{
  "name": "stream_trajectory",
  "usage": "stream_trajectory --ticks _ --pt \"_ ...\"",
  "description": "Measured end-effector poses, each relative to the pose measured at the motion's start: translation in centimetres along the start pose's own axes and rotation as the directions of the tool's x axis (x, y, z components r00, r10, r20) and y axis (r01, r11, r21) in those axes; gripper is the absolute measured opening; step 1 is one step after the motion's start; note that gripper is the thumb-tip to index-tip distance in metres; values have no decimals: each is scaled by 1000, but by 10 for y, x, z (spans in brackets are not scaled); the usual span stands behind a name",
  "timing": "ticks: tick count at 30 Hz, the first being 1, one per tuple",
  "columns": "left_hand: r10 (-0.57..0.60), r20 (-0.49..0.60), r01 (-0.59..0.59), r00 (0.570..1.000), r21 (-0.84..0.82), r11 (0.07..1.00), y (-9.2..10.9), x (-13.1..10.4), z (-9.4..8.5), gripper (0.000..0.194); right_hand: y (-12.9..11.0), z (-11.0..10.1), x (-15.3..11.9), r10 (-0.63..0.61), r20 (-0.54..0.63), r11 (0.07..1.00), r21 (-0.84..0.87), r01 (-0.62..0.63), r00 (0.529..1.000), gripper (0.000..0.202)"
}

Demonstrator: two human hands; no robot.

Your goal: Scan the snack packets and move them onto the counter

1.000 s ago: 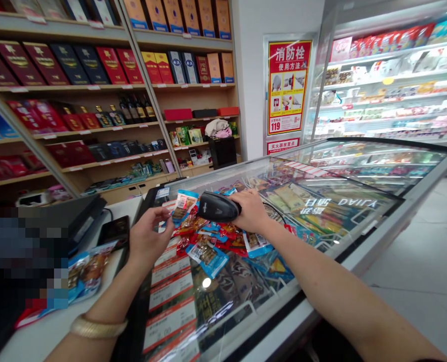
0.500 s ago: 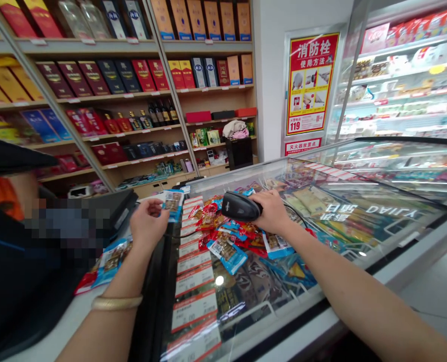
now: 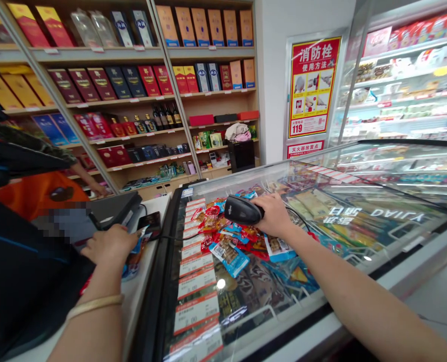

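My right hand (image 3: 274, 213) is wrapped round a black handheld barcode scanner (image 3: 242, 210), held over a heap of small red and blue snack packets on the glass freezer top. A blue snack packet (image 3: 229, 256) with a clear window lies at the front of this heap. Over the counter on the left is my left hand (image 3: 112, 245), palm down, its fingers stretched away from the thumb. Beside the thumb are more snack packets (image 3: 135, 257), partly hidden by the hand. The thumb seems to touch one packet's edge.
A dark phone (image 3: 150, 224) lies on the white counter (image 3: 142, 301). Black checkout equipment (image 3: 16, 261) stands at the left, with a person in orange (image 3: 38, 193) behind it. The scanner's cable (image 3: 180, 237) crosses the price labels (image 3: 197, 296) along the freezer's edge. Shelves of boxed goods line the back.
My left hand has moved left and down from the freezer's edge to the counter, with its blue packet, and its fingers have spread. My right hand and the scanner have barely moved.
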State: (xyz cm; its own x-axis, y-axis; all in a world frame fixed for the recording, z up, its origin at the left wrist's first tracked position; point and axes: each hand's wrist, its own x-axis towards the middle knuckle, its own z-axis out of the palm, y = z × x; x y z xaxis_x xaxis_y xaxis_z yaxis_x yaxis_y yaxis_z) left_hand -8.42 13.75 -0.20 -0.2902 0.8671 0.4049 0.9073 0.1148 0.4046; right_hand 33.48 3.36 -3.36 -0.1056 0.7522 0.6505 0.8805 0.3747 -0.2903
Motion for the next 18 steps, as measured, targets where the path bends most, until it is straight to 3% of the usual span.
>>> stream_trajectory --ticks 2,4,7,12,15,18 --pt "-18 -72 25 997 95 995 17 -7 3 27 0 0 0 3 -6 1000 -2 -3 1000 28" --pt "124 -41 -121 991 60 991 38 -16 10 33 0 0 1 3 -10 1000 -2 -3 1000 29" --pt "341 59 -333 938 -118 936 66 -33 31 36 0 0 1 -5 -10 1000 -2 5 1000 29" --pt "561 222 -505 797 -266 821 87 -61 70 52 -1 -1 2 -3 -5 1000 -2 3 1000 29" --pt "694 214 -610 687 -347 712 90 -70 81 64 -2 -1 2 2 1 1000 2 -2 1000 27" --pt "761 184 -665 622 -388 638 92 -72 82 52 -1 0 2 -1 9 1000 -4 1 1000 29"
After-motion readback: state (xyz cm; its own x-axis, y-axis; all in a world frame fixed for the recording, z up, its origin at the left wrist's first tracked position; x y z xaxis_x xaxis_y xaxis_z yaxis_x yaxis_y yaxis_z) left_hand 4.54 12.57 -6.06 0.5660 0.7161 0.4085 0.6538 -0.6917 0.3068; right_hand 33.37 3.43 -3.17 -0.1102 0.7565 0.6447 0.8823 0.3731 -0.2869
